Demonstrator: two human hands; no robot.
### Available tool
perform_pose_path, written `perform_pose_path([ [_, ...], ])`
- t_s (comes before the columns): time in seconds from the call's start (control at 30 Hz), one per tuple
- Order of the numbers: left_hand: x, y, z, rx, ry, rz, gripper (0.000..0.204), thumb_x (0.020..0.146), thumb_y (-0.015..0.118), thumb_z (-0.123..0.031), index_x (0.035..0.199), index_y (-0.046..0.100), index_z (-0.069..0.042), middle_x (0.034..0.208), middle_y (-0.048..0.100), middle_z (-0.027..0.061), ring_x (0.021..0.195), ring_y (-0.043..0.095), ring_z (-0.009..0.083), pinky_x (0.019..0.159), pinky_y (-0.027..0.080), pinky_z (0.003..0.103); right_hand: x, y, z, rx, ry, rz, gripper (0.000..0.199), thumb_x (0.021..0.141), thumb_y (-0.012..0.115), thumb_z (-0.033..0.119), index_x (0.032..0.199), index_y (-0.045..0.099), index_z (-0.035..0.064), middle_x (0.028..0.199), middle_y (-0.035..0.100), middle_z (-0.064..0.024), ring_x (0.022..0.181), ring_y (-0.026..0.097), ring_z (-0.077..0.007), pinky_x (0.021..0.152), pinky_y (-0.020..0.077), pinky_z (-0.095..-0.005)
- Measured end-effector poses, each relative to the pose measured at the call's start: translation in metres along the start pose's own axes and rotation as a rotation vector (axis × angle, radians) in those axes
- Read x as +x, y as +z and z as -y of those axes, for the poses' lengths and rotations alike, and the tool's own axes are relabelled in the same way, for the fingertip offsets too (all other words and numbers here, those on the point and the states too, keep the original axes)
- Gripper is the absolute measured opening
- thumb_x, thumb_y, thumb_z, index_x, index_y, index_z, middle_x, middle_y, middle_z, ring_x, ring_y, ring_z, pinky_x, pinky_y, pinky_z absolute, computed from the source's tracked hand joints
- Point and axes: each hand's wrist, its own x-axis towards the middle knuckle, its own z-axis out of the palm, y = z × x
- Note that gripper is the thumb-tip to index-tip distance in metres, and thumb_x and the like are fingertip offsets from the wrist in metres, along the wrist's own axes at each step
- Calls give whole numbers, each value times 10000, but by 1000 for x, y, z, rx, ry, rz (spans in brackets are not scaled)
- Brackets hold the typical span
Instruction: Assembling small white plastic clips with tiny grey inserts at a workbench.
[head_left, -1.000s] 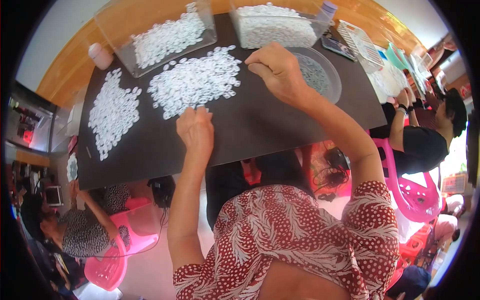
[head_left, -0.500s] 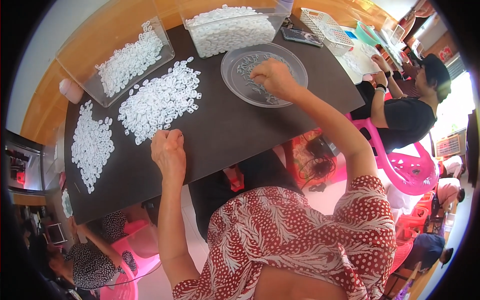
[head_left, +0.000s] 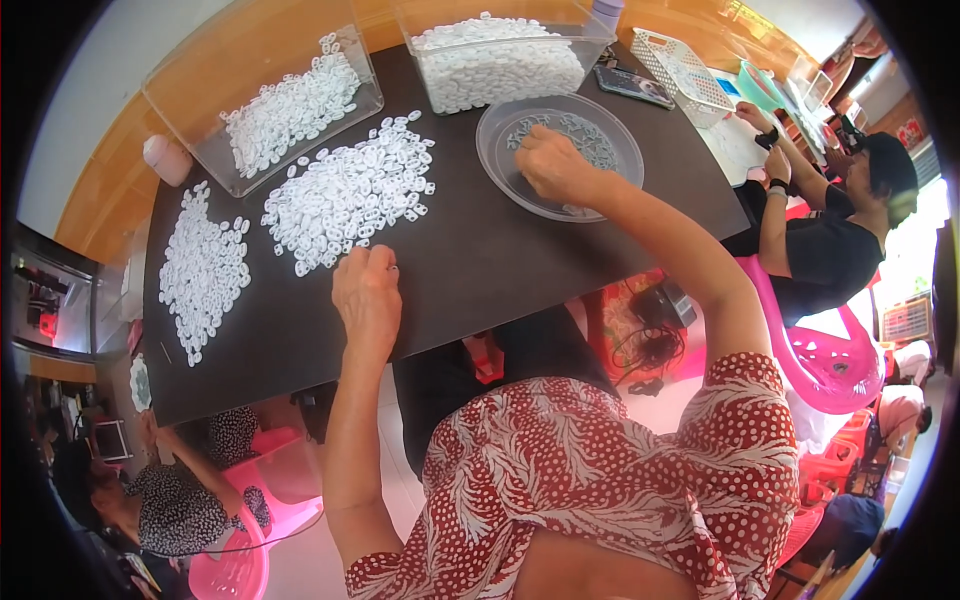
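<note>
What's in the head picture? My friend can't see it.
Someone's right hand is over a round plastic tray of small grey pieces, the left hand near white oval pieces heaped on a dark table beside clear bins.

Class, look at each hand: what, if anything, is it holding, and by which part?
It cannot be told: the left hand, near the white pieces, and the right hand, over the round dish, are curled, hiding any grip.

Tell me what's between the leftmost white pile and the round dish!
In the head view, a bigger heap of white pieces lies between the leftmost pile and the round dish, with dark tabletop showing on either side.
</note>
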Motion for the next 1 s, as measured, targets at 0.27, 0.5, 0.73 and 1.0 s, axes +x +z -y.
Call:
perform_pose_path([
  [0.27, -13, -5, -9, -269, -162, -8, 112, 740, 637, 9, 827, 581, -33, 766, 535, 103, 722, 554, 278, 636, 448, 363, 3, -35, 36, 107, 21, -155, 74, 698, 598, 28, 741, 539, 12, 753, 571, -130, 764, 521, -323, 704, 437, -400],
  [0.5, -30, -8, -13, -913, -421, 29, 136, 801, 631, -7, 936, 625, -17, 774, 561, 14, 663, 511, 78, 616, 421, 221, 13, -61, 128, 893, 222, -243, 68, 737, 655, 45, 769, 594, 43, 696, 574, -78, 696, 561, -243, 625, 447, -347],
  [0.73, -40, -24, -34, -1162, -509, -111, 100, 842, 632, -22, 939, 639, 2, 821, 563, -28, 718, 500, 50, 657, 418, 186, 18, -42, 178, 1150, 282, -196, 64, 759, 652, 31, 818, 630, 46, 699, 576, -35, 693, 535, -174, 616, 436, -305],
  [1.0, -50, -24, -34, -1105, -426, -235, 214, 846, 638, -17, 1053, 617, 33, 843, 581, 0, 738, 532, 67, 706, 457, 188, 11, -35, 191, 1384, 414, -156, 100, 822, 619, -4, 917, 642, 16, 805, 577, -2, 756, 519, -63, 688, 431, -210],
])
